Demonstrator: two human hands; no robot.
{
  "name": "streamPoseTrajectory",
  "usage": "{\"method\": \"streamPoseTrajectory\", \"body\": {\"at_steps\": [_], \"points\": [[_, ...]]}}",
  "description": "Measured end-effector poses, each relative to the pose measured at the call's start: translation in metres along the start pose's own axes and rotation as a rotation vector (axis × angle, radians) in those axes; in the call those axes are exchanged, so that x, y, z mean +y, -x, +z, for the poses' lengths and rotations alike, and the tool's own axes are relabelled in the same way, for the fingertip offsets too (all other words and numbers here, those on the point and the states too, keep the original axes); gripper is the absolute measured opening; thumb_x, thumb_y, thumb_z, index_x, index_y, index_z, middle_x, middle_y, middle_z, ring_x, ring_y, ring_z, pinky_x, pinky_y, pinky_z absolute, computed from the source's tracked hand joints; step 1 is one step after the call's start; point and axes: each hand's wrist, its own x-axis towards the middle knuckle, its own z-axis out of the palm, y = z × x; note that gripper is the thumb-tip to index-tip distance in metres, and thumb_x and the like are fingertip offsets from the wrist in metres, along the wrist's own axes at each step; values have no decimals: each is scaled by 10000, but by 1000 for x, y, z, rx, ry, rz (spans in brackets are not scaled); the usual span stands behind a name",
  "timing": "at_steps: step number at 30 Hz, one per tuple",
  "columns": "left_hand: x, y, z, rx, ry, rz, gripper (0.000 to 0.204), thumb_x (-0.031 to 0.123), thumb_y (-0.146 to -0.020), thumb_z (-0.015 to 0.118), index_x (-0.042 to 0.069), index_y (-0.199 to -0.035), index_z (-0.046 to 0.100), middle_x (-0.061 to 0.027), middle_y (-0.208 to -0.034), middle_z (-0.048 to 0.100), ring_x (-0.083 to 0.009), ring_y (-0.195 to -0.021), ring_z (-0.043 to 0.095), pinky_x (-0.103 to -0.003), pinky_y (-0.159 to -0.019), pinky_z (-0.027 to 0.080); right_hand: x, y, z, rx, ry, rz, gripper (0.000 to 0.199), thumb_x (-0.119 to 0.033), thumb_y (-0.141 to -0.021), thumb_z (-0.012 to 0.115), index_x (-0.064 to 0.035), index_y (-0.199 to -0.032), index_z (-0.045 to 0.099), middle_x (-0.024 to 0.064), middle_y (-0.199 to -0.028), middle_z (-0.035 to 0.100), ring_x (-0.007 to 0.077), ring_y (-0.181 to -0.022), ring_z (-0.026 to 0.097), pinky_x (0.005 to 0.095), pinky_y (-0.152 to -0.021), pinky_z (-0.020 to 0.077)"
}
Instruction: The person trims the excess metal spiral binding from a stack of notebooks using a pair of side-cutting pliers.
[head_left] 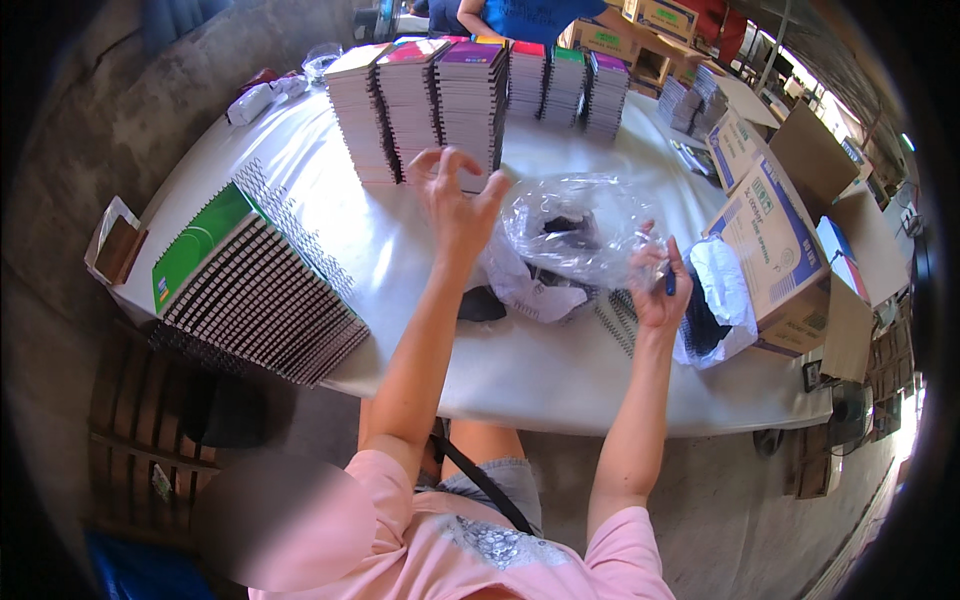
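A clear plastic bag [575, 228] is held up over the middle of the white table [420, 250], pinched at its right edge by the right hand [660, 285], whose fingers are closed on the film together with a blue pen [670, 283]. The left hand [455, 200] is raised just left of the bag, fingers spread wide and holding nothing. Dark items are seen inside the bag, too blurred to tell. Under it lie a white bag [535, 292] and black spiral bindings [615, 318]. A slanted row of spiral notebooks [260, 290] lies at the near left; notebook stacks [430, 100] stand at the far edge. A cardboard box [775, 250] sits at the right.
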Motion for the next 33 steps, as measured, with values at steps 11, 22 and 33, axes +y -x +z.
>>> {"method": "streamPoseTrajectory", "body": {"at_steps": [11,22,33], "points": [[25,-37,45,-1036,-583,615,798,207,-676,755,335,-1380,402,110,-1537,127,-320,-1393,187,-788,-981,42,-50,22,-39,139,149,-188,187,-73,-880,497,59,-991,570,131,-825,581,193,-674,498,323,-654,424],[26,-60,16,-705,443,385,551,-102,-625,489,94,-1117,640,-147,-1111,628,-310,-1101,562,-369,-950,433,-3,16,-13,862,1320,-915,208,-232,-850,641,-136,-989,519,-16,-853,539,114,-765,510,300,-585,395],[-27,201,-219,-899,720,-29,109,-9,-762,633,53,-829,692,-79,-885,664,-226,-828,629,-320,-745,489,162,87,-7,14,1546,-130,784,-33,-706,628,-53,-1414,291,21,-999,483,116,-816,451,265,-709,426]]}}
